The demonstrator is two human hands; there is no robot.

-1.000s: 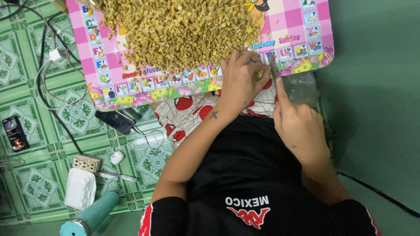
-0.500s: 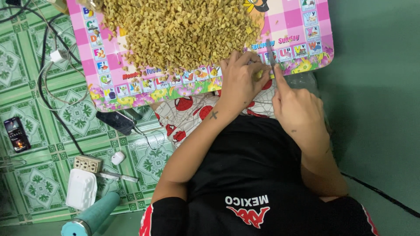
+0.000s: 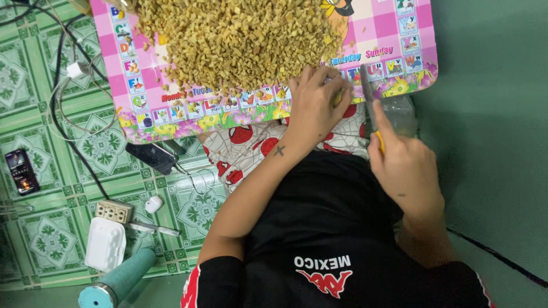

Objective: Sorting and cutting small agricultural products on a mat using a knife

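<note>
Left hand (image 3: 315, 108) curled at edge of pink picture-printed plastic desk (image 3: 394, 40), grip pinching small yellow-brown piece beside heaped pile of similar chopped bits (image 3: 240, 40). Right hand (image 3: 406, 168) closed around yellow-handled metal scissors (image 3: 370, 97), blades up, close together.

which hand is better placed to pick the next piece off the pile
Left. The left hand already rests at the near edge of the pile of small yellow-brown pieces, fingers curled on one, while the right hand holds the yellow-handled scissors beside it.

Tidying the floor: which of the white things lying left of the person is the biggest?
The white rounded box beside the teal cylinder; the earbud case and charger plug are much smaller.
</note>
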